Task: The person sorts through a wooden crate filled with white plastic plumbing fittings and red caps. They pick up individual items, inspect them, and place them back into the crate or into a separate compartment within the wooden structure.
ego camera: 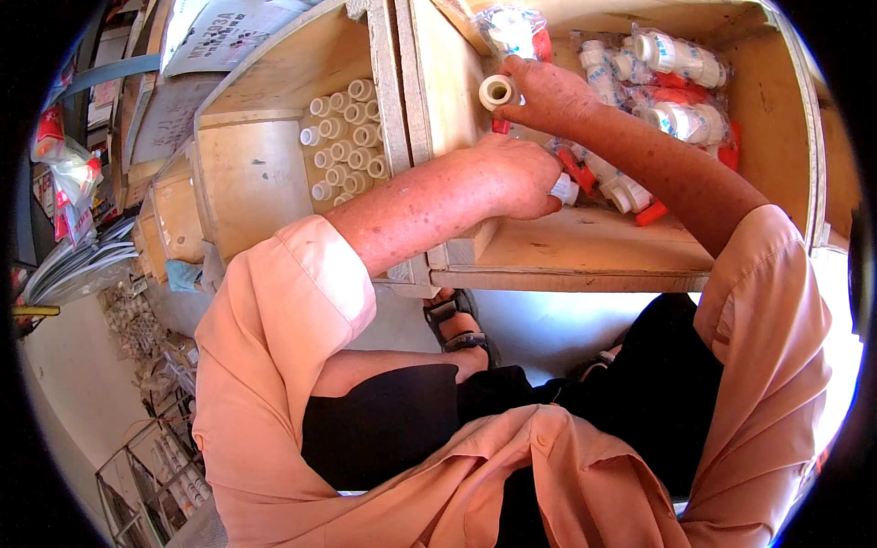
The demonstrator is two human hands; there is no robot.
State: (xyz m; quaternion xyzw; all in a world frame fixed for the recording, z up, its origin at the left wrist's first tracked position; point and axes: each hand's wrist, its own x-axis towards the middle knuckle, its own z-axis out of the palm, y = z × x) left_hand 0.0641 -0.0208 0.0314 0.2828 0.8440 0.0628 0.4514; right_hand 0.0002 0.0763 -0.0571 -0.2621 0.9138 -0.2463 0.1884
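Note:
My right hand [551, 96] grips a white plastic pipe valve [499, 92], its round open end facing up, near the left wall of a wooden bin [589, 257]. Below and left of it, my left hand [524, 179] has its fingers around a white plastic fitting [565, 189] that is mostly hidden; whether it is lifted or only touched I cannot tell. Several bagged white valves [678, 58] with red handles lie in the same bin, right of my hands. Another bagged valve [512, 34] lies just beyond my right hand.
A second wooden bin [253, 178] on the left holds several white plastic fittings [346, 147] standing in rows. Double wooden walls [404, 89] part the two bins. A cardboard box [226, 34] is at the upper left. My sandalled foot [462, 325] is below the bins' front edge.

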